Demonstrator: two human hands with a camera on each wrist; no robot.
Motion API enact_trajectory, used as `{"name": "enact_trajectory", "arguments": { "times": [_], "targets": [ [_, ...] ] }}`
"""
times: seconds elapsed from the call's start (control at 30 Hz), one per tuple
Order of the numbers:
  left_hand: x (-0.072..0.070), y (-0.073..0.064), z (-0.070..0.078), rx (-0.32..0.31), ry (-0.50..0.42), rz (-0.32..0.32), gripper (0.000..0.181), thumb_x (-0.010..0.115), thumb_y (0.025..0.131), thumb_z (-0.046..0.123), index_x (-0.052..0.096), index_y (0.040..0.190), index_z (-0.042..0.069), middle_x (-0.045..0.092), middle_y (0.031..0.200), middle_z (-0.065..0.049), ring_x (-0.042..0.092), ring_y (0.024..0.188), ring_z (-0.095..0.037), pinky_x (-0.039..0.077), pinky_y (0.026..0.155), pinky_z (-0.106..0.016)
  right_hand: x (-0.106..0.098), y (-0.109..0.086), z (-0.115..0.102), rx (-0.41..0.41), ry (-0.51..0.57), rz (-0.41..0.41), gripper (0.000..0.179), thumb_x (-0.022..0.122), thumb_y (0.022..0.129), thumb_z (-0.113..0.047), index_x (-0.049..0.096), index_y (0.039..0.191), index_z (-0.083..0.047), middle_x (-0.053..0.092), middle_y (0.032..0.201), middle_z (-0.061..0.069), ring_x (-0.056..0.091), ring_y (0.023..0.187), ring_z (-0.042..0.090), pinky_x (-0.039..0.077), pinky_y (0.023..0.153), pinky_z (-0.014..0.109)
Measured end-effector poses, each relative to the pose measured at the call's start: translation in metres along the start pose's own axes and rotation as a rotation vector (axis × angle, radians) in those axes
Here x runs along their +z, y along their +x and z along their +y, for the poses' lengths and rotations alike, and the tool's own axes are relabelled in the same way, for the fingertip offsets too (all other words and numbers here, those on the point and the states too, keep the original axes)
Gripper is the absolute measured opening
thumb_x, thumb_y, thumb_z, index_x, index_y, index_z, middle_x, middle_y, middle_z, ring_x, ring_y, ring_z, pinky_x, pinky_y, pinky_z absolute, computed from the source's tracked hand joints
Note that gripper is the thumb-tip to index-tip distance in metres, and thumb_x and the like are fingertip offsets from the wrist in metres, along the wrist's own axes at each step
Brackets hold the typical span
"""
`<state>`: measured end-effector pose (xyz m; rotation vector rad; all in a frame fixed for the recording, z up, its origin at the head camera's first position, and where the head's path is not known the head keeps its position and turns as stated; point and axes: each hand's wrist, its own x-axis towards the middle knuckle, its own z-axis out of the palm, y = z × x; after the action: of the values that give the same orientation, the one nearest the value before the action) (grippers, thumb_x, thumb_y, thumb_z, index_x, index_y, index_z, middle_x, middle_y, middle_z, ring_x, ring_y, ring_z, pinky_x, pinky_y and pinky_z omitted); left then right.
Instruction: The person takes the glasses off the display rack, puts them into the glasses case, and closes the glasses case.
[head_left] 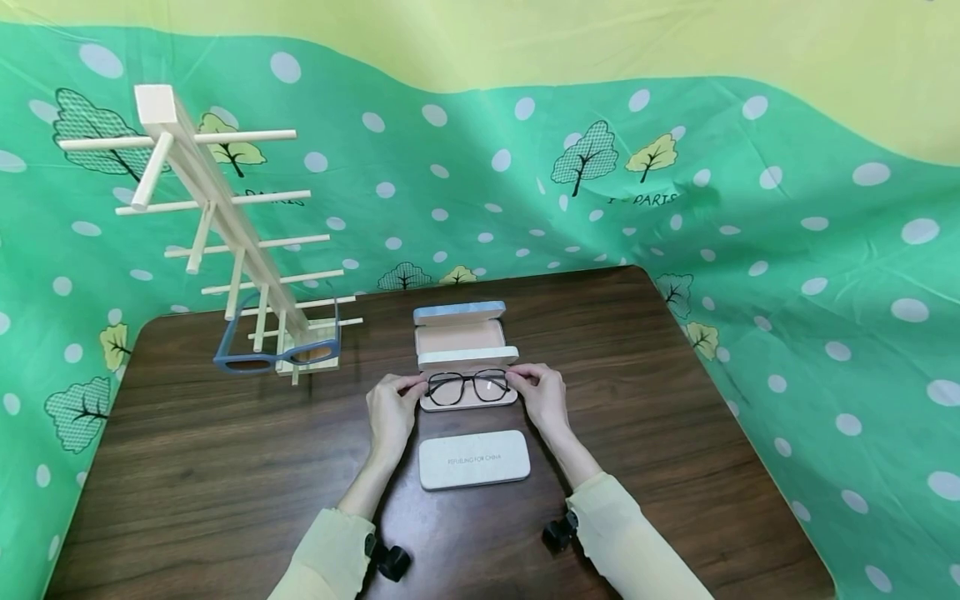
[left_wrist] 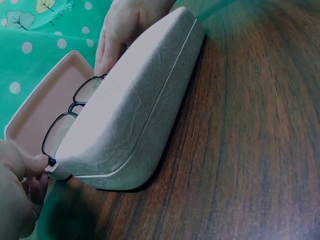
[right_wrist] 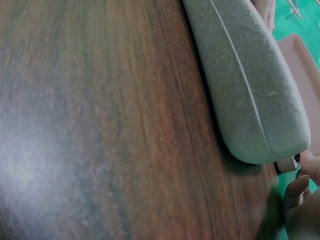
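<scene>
Black-framed eyeglasses (head_left: pixel 468 387) are held level by both hands, over the pale open bottom of a glasses case (head_left: pixel 471 403). My left hand (head_left: pixel 392 414) pinches their left end between thumb and fingers, seen also as a near hand (left_wrist: pixel 20 187) in the left wrist view. The right end is pinched by my right hand (head_left: pixel 544 402), whose thumb and curled fingers show at the corner of the right wrist view. In front of the hands lies a closed white glasses case (head_left: pixel 474 460) with small lettering, hiding part of the eyeglasses in the left wrist view.
Directly behind, another open glasses case (head_left: pixel 459 336) with a blue lid and pinkish lining stands on the dark wooden table (head_left: pixel 645 433). At the left, a pegged wooden rack (head_left: pixel 247 242) carries blue-framed glasses (head_left: pixel 251 362) low down. A patterned green cloth (head_left: pixel 750 233) hangs around the table.
</scene>
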<state>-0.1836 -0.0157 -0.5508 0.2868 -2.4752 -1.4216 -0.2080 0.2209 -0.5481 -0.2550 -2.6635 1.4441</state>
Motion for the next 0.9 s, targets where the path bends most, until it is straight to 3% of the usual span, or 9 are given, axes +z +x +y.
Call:
{"name": "enact_trajectory", "arguments": {
  "times": [0.27,0.43,0.67,0.9],
  "targets": [
    [-0.0005,0.001,-0.002,0.005,0.004,0.006,0.008,0.078,0.077,0.02,0.078,0.084,0.017,0.072,0.081,0.0,0.067,0.076,-0.014,0.051,0.068,-0.028,-0.0004,0.0004,-0.0012,0.003,0.021,-0.008,0.01,0.075,0.08,-0.021,0.077,0.087,-0.014,0.069,0.088,0.006,0.053,0.07,0.006,0.042,0.059,0.016],
    [-0.0013,0.0018,-0.0033,0.018,-0.012,0.01,0.008,0.078,0.077,0.023,0.078,0.084,0.019,0.072,0.082,0.001,0.068,0.077,-0.014,0.052,0.07,-0.031,-0.0021,0.0011,-0.0018,0.043,0.101,-0.019,0.011,0.075,0.081,-0.019,0.076,0.089,-0.012,0.072,0.089,0.008,0.055,0.066,0.004,0.043,0.056,0.015],
    [-0.0021,0.0019,-0.0051,0.02,-0.012,0.021,0.011,0.077,0.079,0.025,0.077,0.086,0.018,0.072,0.081,0.001,0.068,0.076,-0.014,0.052,0.07,-0.032,-0.003,0.0015,0.0002,0.107,0.192,-0.037,0.011,0.071,0.085,-0.019,0.074,0.092,-0.012,0.07,0.082,0.012,0.054,0.053,0.011,0.043,0.046,0.02],
    [-0.0059,0.0043,-0.0047,-0.052,-0.028,0.048,0.02,0.064,0.09,0.028,0.075,0.09,0.012,0.07,0.08,-0.003,0.064,0.072,-0.016,0.05,0.069,-0.032,-0.005,0.0021,-0.0015,0.165,0.315,-0.032,0.018,0.061,0.092,-0.019,0.069,0.099,-0.004,0.064,0.087,0.02,0.056,0.059,0.012,0.047,0.045,0.023]
  ]
}}
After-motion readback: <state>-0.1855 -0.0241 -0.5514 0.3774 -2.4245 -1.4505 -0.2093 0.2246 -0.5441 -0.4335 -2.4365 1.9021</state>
